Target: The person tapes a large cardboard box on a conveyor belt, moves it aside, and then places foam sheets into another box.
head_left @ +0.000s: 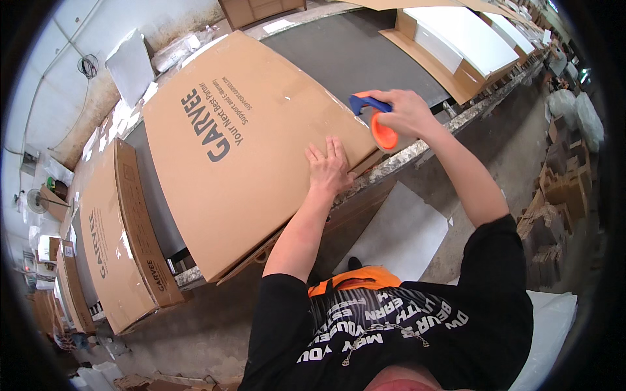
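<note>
A large flat brown cardboard box (241, 143) with dark printing lies on a grey conveyor belt (352, 52). My left hand (329, 166) rests flat, fingers spread, on the box's near right corner. My right hand (404, 111) grips a tape dispenser (378, 124) with a blue handle and an orange roll guard, held just past the box's right edge, over the belt's rim.
More closed boxes (117, 241) follow on the belt to the left. An open box holding white panels (456, 39) sits further along at the upper right. Flat white sheets (398, 234) lie on the concrete floor below, and cardboard scraps (561, 195) pile at the right.
</note>
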Motion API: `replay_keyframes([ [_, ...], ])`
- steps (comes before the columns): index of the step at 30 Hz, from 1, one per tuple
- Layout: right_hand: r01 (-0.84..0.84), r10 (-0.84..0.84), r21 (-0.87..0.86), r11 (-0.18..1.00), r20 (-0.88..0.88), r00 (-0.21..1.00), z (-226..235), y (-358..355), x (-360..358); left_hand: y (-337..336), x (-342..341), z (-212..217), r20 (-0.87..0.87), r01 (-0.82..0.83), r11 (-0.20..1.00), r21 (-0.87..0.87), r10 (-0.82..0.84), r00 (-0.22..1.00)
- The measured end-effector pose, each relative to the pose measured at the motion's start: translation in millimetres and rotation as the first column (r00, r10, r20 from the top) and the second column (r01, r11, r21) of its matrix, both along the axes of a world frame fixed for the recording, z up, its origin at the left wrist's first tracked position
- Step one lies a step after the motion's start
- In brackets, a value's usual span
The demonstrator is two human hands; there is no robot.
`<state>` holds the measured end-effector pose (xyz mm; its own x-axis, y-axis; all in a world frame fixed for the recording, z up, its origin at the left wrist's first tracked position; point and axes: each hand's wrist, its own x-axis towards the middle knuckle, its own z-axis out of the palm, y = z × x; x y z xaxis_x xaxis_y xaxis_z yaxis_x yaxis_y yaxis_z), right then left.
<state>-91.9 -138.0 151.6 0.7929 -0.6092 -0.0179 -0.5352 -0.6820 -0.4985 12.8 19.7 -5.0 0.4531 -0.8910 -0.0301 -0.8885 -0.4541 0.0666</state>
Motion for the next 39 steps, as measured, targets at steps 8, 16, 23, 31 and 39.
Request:
replay_keyframes([
  [8, -0.302, 0.215, -0.093, 0.949, -0.509, 0.833, -42.3, 9.8, -20.7, -4.6, -2.7, 0.0, 0.0, 0.017, 0.997, -0.076, -0.017, 1.0],
  [16, -0.436, 0.309, -0.103, 0.894, -0.56, 0.768, -93.6, 37.9, -19.2, -46.8, -11.0, 43.7, 0.076, 0.13, 0.952, 0.278, -0.157, 0.985],
  [23, -0.263, 0.189, -0.129, 0.956, -0.414, 0.89, -197.9, 66.3, -72.6, -32.3, -16.1, 26.0, 0.146, 0.291, 0.899, 0.327, -0.353, 0.924],
  [31, 0.065, -0.027, 0.095, 0.993, -0.356, 0.934, -226.9, 125.5, -141.6, -61.2, -52.6, -13.7, 0.388, 0.117, 0.94, 0.321, -0.243, 0.889],
  [39, 0.32, -0.309, 0.063, 0.945, -0.137, 0.941, -232.7, 224.5, -182.6, 114.8, 17.8, 11.3, 0.088, 0.265, 0.952, 0.152, -0.281, 0.956],
])
